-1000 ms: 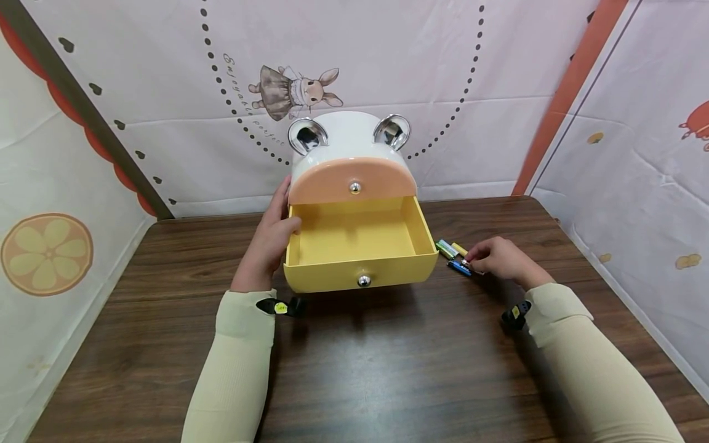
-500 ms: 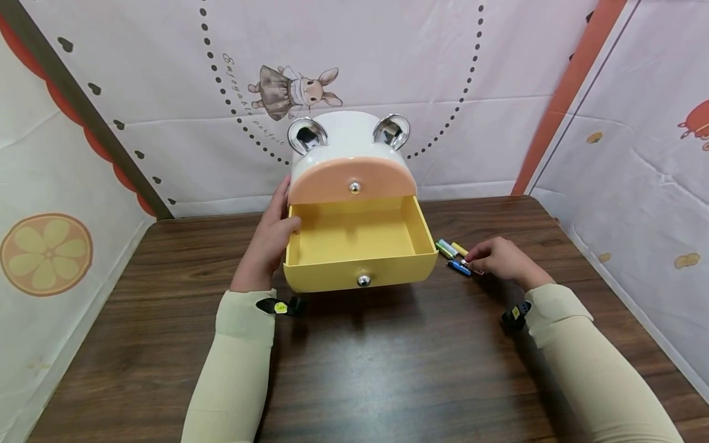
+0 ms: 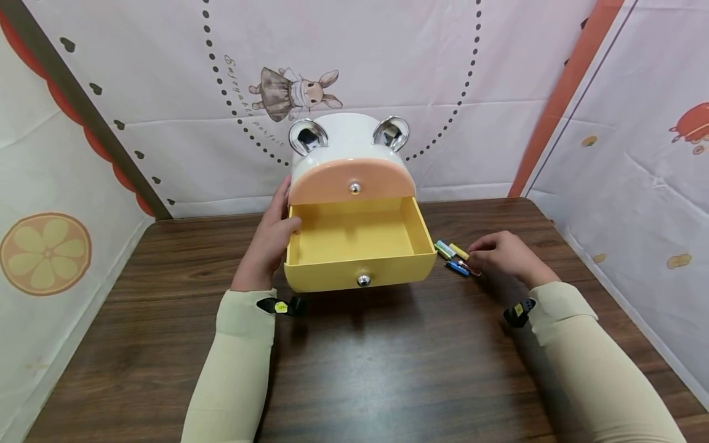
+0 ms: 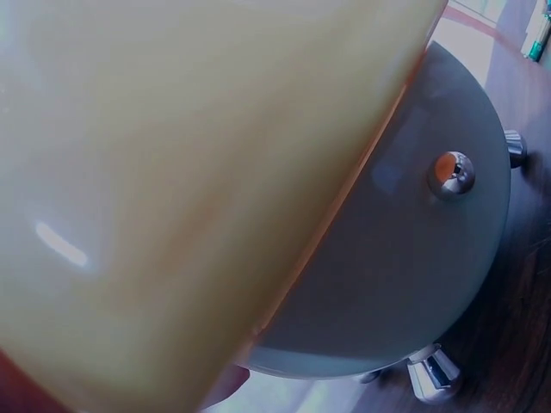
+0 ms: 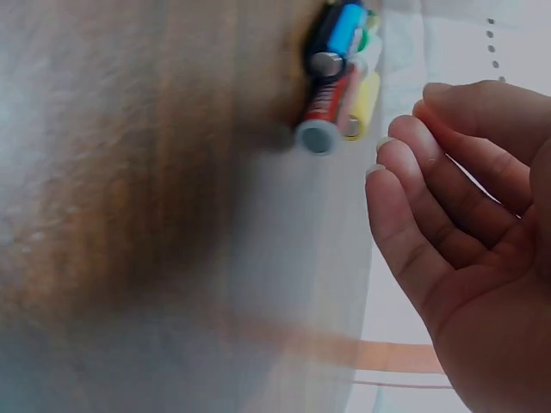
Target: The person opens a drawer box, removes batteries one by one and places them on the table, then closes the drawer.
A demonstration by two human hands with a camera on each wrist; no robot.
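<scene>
In the head view a white storage box (image 3: 349,138) with silver ears has its yellow lower drawer (image 3: 354,277) pulled out, and nothing shows inside. My left hand (image 3: 269,237) holds the box's left side, its thumb over the drawer's left wall. To the right of the drawer lie a green battery (image 3: 444,249), a yellow battery (image 3: 459,251), a blue battery (image 3: 456,267) and a red battery (image 5: 325,112). Beside them hovers my right hand (image 3: 508,257), fingers loosely bent. The right wrist view shows nothing between its fingertips, apart from the batteries.
The peach upper drawer (image 3: 354,175) with a silver knob is closed. All of it stands on a dark wooden table (image 3: 365,369). Printed cloth (image 3: 354,55) hangs behind the table and along both sides.
My right hand has lifted slightly up and back from the batteries, so more of the red one shows. The left hand and the box have stayed put.
</scene>
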